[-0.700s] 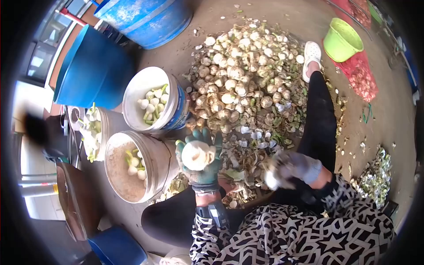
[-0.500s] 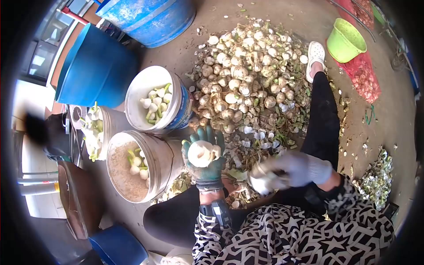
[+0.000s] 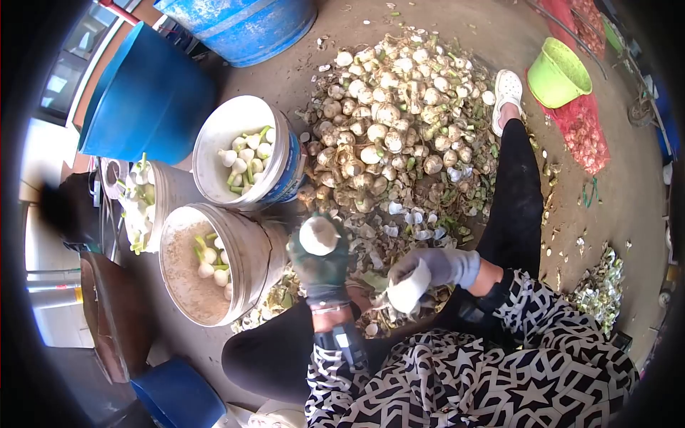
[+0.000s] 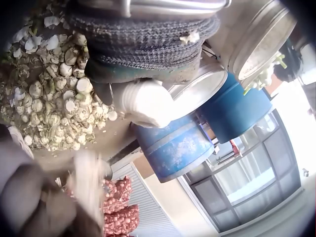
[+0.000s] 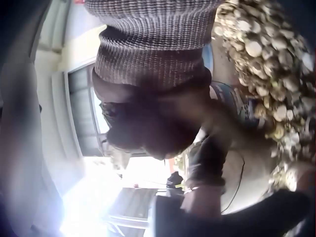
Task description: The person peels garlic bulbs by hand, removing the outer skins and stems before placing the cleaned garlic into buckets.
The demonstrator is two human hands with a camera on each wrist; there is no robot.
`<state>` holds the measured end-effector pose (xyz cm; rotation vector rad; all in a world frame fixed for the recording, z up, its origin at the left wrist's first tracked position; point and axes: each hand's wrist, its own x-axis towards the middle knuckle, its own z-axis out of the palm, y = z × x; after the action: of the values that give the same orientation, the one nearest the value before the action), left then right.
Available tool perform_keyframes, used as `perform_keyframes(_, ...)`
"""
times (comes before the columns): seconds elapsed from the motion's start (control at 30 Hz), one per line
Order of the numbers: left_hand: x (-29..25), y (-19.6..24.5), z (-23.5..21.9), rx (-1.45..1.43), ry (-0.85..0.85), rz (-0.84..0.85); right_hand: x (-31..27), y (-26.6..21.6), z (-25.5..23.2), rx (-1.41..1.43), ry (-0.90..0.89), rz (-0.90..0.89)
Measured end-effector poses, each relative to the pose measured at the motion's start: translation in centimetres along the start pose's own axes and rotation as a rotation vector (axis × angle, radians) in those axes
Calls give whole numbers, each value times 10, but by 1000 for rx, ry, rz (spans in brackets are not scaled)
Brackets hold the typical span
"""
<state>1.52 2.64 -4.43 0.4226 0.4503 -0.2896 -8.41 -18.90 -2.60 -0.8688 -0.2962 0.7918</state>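
Note:
A peeled white bulb [image 3: 319,235] sits in the left hand [image 3: 320,269], which wears a green-palmed glove and grips it; the same bulb [image 4: 148,103] shows past the cuff in the left wrist view. To its right, the grey-gloved right hand [image 3: 437,268] pinches a pale, sheet-like white piece [image 3: 409,287]; whether this is peel I cannot tell. The two hands are apart. In the left wrist view the right hand [image 4: 39,197] is blurred. Dark shadow hides the right fingers' grip in the right wrist view.
A heap of unpeeled bulbs [image 3: 399,114] lies ahead on the floor. Left stand a white bucket [image 3: 207,128] and a tilted bucket [image 3: 250,264], both with peeled bulbs, and blue tubs [image 3: 153,100]. A green bucket [image 3: 556,75] is at the right, by red net bags [image 3: 585,135].
The right hand has moved left, closer to the left hand, and the white piece now shows clearly. The left hand has turned, its fingers less spread around the bulb.

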Motion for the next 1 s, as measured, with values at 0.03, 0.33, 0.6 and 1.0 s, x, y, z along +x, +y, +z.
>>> perform_keyframes(0.03, 2, 14, -3, -120, -44, -10, 8, -12, 2, -669, 37, 348)
perform_keyframes(0.33, -21, 75, 10, -347, -151, 144, 92, 51, -122, -1199, 721, 809)
perform_keyframes(0.6, 24, -10, -33, 610, 217, 16, 175, 130, -169, -871, 1309, 765)
perform_keyframes(1.0, 6, -53, -21, 780, -371, 50, 39, 16, -69, -459, 1025, -206)
